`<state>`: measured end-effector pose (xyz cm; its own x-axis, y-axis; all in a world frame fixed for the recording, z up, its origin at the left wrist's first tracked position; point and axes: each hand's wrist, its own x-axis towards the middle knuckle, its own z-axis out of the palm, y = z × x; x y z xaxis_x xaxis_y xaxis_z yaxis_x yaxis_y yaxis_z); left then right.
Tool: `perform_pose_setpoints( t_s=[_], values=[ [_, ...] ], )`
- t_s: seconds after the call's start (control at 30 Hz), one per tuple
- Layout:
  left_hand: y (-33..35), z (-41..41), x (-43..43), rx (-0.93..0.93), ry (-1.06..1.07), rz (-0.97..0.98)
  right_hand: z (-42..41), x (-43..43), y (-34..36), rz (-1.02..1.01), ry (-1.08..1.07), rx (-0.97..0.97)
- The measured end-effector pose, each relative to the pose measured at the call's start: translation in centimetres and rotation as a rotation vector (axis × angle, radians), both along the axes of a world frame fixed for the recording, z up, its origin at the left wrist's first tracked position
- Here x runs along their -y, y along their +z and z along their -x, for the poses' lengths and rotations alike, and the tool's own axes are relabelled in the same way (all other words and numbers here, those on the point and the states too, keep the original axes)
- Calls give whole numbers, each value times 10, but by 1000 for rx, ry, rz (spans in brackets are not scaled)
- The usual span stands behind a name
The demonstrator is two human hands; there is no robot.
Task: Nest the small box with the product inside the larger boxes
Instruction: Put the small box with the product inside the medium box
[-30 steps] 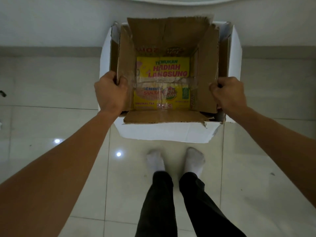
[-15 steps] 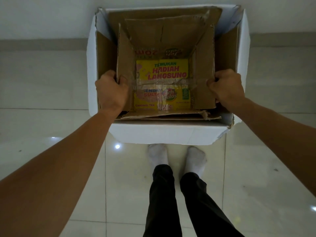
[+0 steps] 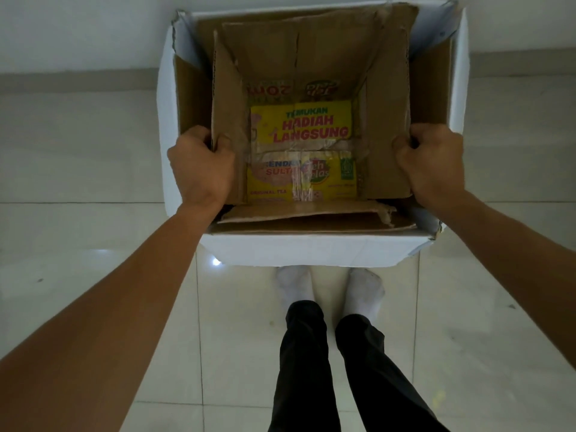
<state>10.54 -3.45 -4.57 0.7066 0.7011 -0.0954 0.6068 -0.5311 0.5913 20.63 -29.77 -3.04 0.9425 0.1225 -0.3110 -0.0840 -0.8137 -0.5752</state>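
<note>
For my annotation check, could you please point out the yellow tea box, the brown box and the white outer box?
yellow tea box (image 3: 300, 126): head view, printed top.
brown box (image 3: 330, 54): head view, far inner wall.
white outer box (image 3: 311, 252): head view, near outside wall.

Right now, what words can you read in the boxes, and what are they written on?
"TEMUKAN HADIAH LANGSUNG": on the top half of the yellow tea box, at the bottom of the brown box.
"ORIGINAL TEA": on the yellow tea box's lower left corner.
"SULTA...": on the yellow tea box too, cut off by shiny tape.
Upside-down print on the brown box's far inside wall: too blurred to read.
White box: no words show.
</note>
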Motion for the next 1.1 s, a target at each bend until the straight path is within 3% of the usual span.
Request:
perform_pose_setpoints(
  t_s=[0.43,0.57,0.63,0.7,0.8,0.93,1.03,1.1],
  values=[
    [-33,15,16,-97,-100,14,8,-7,-46,66,-52,-308],
    [-32,13,17,-132,-159,-50,7,-10,-50,169,11,-313],
    [-30,15,18,-225,-259,-305,14,-10,-45,231,97,-215],
    [-29,16,19,-334,-436,-498,20,-9,-39,371,283,8],
    [-34,14,18,-516,-639,-524,23,-5,-37,540,582,259],
    [-44,17,16,-792,-649,-548,12,4,-47,765,882,203],
    [-45,19,15,-893,-631,-523,4,15,-54,1019,1026,102],
    [-45,18,14,-938,-620,-490,2,17,-56,1068,1055,89]
  ],
)
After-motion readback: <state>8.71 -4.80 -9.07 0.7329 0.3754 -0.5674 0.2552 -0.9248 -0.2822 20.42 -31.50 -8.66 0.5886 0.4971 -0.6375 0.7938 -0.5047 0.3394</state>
